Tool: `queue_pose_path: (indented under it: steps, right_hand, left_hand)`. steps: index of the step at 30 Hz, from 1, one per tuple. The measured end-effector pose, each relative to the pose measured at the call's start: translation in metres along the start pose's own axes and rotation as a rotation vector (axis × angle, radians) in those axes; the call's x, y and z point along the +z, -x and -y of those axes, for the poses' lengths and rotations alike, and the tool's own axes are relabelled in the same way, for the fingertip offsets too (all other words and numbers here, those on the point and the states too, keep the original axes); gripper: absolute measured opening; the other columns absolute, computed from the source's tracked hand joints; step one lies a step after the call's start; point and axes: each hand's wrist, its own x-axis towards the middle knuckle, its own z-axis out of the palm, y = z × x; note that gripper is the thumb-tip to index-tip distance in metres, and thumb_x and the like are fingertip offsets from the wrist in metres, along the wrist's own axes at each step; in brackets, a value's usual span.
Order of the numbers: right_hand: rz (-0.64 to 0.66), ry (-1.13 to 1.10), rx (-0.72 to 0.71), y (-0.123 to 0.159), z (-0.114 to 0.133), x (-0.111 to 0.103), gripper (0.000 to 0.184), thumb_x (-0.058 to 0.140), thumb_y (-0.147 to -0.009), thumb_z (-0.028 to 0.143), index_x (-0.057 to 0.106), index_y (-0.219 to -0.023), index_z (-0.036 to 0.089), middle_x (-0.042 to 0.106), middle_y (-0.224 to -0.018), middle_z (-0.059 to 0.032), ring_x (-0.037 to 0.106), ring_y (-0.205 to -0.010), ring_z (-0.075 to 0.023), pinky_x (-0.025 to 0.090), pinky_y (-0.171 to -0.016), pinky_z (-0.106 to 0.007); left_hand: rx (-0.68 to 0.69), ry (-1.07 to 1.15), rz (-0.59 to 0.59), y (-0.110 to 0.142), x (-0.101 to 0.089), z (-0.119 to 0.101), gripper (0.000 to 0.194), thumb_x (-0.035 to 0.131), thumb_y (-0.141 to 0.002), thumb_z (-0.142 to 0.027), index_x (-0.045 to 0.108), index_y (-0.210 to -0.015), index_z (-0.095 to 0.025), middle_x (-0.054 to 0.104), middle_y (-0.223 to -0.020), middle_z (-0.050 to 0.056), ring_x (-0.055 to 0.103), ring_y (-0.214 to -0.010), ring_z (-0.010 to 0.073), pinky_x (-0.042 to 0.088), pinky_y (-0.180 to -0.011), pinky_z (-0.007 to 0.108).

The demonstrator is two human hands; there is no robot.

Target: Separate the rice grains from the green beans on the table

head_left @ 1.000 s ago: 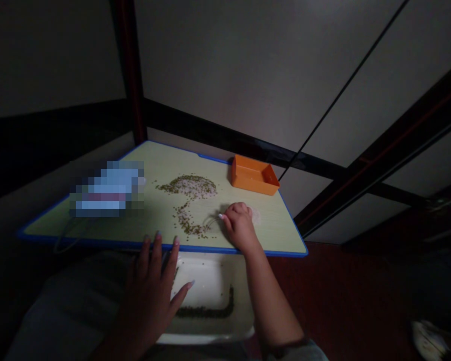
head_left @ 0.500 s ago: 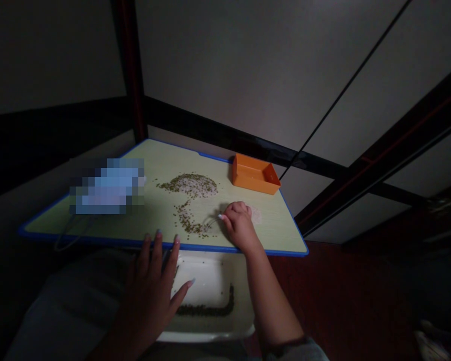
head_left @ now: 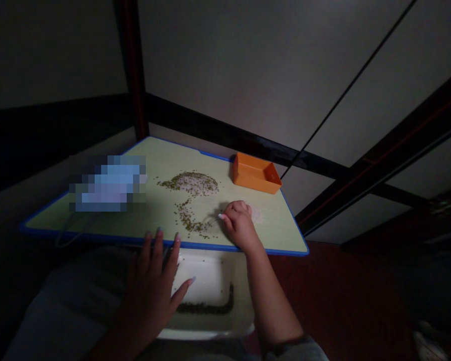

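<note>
A low table [head_left: 143, 220] with a pale top and blue edge carries a loose pile of small green beans [head_left: 197, 175] mixed with whitish grains. A thinner trail of beans [head_left: 188, 220] curves toward me. My right hand [head_left: 238, 223] is closed at the trail's right end, on a thin wire-like tool [head_left: 212, 221] whose tip reaches the beans; most of it is hidden in the fist. A pale patch of grains [head_left: 256, 214] lies just beyond my knuckles. My left hand [head_left: 154, 281] has its fingers spread at the table's near edge, holding nothing.
An orange open box [head_left: 257, 174] stands at the far right of the table. Under the near edge, a white basin [head_left: 206, 333] has dark green beans along its inner sides. A blurred-out bluish thing [head_left: 110, 185] lies on the left. Wall panels [head_left: 229, 65] rise behind.
Both hands and the beans look practically the same. Only a very slight shift of the camera view is visible.
</note>
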Motion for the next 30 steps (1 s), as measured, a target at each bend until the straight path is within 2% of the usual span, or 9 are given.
queue_pose_path:
  steps: [22, 30]
  right_hand:
    - [0.006, 0.006, -0.056, -0.0039, 0.004, 0.002, 0.025, 0.05, -0.097, 0.033, 0.064, -0.081, 0.019, 0.06, -0.092, -0.0042, 0.046, -0.096, -0.0192, 0.03, -0.085, -0.033]
    - [0.047, -0.018, -0.079, -0.0028, 0.0033, 0.0013, 0.025, 0.051, -0.096, 0.032, 0.064, -0.08, 0.018, 0.06, -0.093, -0.0048, 0.046, -0.097, -0.0195, 0.03, -0.083, -0.033]
  left_hand:
    - [0.0, -0.01, 0.027, 0.0008, -0.0001, -0.0002, 0.079, 0.05, -0.083, -0.046, 0.022, -0.149, -0.014, 0.012, -0.158, 0.027, 0.012, -0.145, 0.0469, 0.03, -0.105, 0.063]
    - [0.004, -0.011, 0.03, -0.0007, 0.0007, 0.0, 0.08, 0.052, -0.081, -0.046, 0.025, -0.148, -0.012, 0.015, -0.156, 0.029, 0.017, -0.143, 0.0493, 0.034, -0.102, 0.063]
